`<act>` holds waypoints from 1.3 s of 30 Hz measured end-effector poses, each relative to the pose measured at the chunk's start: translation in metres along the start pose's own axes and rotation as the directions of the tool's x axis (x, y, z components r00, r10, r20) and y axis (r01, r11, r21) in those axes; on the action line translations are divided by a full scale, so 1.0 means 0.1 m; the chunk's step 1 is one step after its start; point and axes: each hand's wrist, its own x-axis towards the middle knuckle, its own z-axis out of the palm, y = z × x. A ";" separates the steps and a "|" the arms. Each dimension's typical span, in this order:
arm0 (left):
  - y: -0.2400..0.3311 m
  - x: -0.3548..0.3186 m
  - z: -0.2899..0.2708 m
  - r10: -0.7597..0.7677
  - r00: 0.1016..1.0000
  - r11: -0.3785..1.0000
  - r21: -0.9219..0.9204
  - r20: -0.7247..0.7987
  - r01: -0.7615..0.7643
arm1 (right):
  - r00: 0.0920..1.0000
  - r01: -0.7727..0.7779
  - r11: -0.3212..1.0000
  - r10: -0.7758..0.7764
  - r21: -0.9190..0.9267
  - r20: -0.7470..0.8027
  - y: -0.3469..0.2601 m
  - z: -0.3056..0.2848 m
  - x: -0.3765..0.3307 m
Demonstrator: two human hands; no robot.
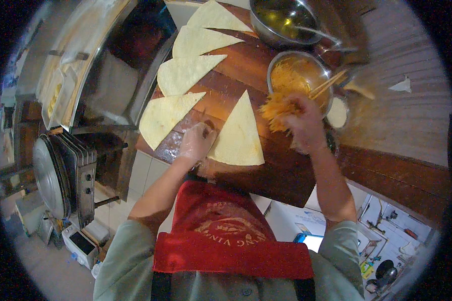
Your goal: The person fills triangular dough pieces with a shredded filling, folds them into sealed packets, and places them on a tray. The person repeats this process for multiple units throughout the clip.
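Observation:
A bunch of shredded orange strands, perhaps grated carrot, hangs from my right hand, whose fingers are closed round it. It is over the near left rim of a metal bowl with more orange shreds and a pair of wooden chopsticks. My left hand, in a clear glove, is beside the left edge of a pale flatbread wedge; its fingers are loosely curled and apart, with nothing visible in them. Several similar wedges, one of them a flatbread wedge, lie in an overlapping row at the left.
The wooden table has a larger metal bowl of yellow liquid with a ladle at the far side. A small pale round dish stands right of the shreds. Round metal plates and a dark-lined bin stand left of the table.

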 end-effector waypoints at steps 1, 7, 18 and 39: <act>0.02 0.04 -0.01 0.002 1.000 0.999 -0.037 0.015 -0.001 | 0.999 0.020 1.000 -0.020 -0.011 0.035 -0.04 0.16 -0.07; 0.36 0.12 -0.10 0.010 0.983 0.957 -0.288 0.184 0.045 | 0.980 0.122 0.984 -0.100 -0.128 0.170 0.73 1.01 -0.34; 0.25 -0.04 0.24 0.413 0.911 0.889 -0.210 -0.021 -0.408 | 0.971 0.004 0.957 0.064 -0.289 0.229 0.62 0.96 -0.32; 0.34 -0.48 0.27 0.254 0.963 0.961 -0.134 0.090 -0.241 | 0.999 -0.039 0.986 0.042 -0.165 0.017 0.89 0.97 -0.28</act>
